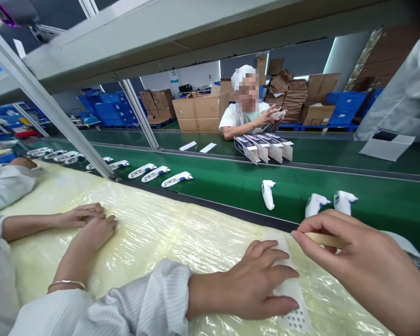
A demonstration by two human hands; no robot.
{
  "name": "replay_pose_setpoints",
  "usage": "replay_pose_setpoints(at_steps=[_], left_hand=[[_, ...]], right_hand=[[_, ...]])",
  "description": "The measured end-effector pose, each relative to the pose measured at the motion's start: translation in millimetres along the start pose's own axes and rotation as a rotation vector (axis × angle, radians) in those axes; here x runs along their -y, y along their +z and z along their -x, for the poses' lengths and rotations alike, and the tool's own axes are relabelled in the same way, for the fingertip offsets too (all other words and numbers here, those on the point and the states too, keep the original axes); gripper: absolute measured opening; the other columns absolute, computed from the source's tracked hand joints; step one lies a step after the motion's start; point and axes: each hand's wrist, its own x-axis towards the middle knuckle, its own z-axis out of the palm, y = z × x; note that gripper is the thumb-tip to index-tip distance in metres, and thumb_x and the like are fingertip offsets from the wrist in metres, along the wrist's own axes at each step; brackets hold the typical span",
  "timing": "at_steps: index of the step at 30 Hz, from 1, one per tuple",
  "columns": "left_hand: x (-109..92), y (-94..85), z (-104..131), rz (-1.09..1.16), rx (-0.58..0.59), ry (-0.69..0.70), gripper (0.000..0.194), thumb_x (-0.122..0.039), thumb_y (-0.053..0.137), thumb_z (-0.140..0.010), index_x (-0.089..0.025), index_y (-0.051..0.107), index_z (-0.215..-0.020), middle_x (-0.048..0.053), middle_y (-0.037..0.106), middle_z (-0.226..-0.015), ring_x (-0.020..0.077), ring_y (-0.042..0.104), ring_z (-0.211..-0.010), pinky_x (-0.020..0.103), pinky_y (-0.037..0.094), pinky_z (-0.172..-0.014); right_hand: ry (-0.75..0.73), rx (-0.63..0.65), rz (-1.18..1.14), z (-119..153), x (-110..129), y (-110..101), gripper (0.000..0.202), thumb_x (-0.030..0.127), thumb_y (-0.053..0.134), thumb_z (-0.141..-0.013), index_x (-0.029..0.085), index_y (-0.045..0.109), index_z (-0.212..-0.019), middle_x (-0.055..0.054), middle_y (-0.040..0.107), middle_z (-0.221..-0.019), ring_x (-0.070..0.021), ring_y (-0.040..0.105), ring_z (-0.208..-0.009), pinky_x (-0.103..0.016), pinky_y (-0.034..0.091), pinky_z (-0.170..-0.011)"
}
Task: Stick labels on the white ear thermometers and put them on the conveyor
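Note:
My left hand (pixel 247 282) lies with fingers spread on a white sheet (pixel 290 291) with rows of small dark round stickers near its lower end. In a pinch, my right hand (pixel 364 266) holds a slim beige tool (pixel 325 240), its kind partly hidden by the fingers. A tiny pale piece shows by the fingertips, too small to name. Just beyond the right hand, a white handheld thermometer-like device (pixel 315 205) and another such device (pixel 345 202) lie on the green conveyor belt (pixel 227 186). A third white device (pixel 268 194) is farther left.
More white devices (pixel 177 179) line the belt leftward. Yellowish plastic film (pixel 154 233) covers the worktop. A co-worker's hands (pixel 94 228) rest at left. Across the belt, a person (pixel 247 112) handles something behind several open boxes (pixel 264 148). An overhead shelf (pixel 196 37) crosses above.

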Motion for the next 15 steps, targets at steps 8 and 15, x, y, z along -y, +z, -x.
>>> replay_pose_setpoints(at_steps=[8,15], left_hand=[[9.0,2.9,-2.6,0.002,0.036,-0.016,0.041,-0.048,0.048,-0.099,-0.021,0.059,-0.129,0.01,0.058,-0.135,0.0278,0.041,-0.138,0.049,0.028,-0.119],[2.1,3.5,3.7,-0.111,0.097,0.077,0.03,-0.043,0.047,-0.1,-0.024,0.065,-0.115,0.006,0.063,-0.132,0.0249,0.044,-0.137,0.053,0.022,-0.121]], right_hand=[[0.034,0.019,-0.153,21.3,-32.8,41.5,0.026,0.053,0.062,-0.083,0.029,0.07,-0.076,-0.003,0.074,-0.084,-0.02,0.071,-0.069,-0.024,0.056,-0.051],[0.149,0.073,-0.287,17.9,-62.0,74.2,0.026,0.048,0.063,-0.083,0.026,0.071,-0.074,-0.002,0.074,-0.081,-0.021,0.071,-0.074,-0.028,0.057,-0.067]])
